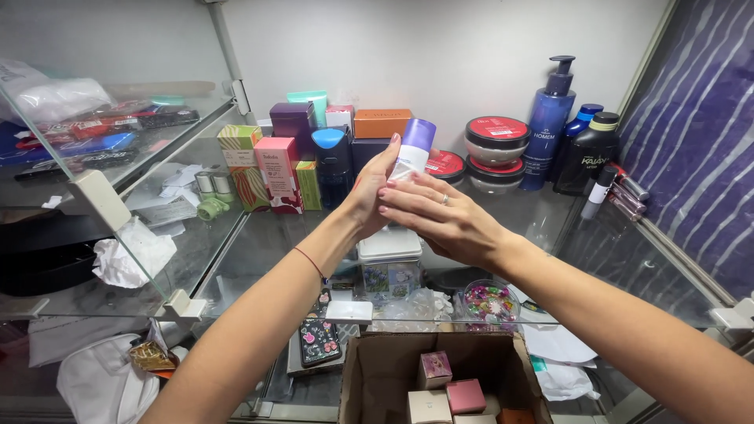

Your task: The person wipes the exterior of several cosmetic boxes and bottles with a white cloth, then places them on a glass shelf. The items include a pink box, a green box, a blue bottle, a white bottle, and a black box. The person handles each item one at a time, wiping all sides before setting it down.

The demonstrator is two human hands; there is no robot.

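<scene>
Head view: both hands meet over the glass shelf [550, 216], at its middle. Left hand [374, 192] upright, palm against a white bottle with purple cap [414, 149], fingers wrapped round its lower body, grasping it. Right hand [440, 218] laid across from the right, fingers flat and extended over the bottle's base and the left hand's fingers, ring on 1 finger; touching, not clenched. Bottle upright, cap clear above both hands, held above the shelf in front of the orange box [382, 122].

Left of the hands: pink box [277, 173], green striped box [242, 161], dark bottle with blue cap [332, 161]. Right: 2 red-lidded jars [496, 140], tall blue pump bottle [551, 126], black bottle [587, 153]. Below the shelf: open cardboard box [377, 377] with small pink boxes [465, 395], floral phone case [318, 338].
</scene>
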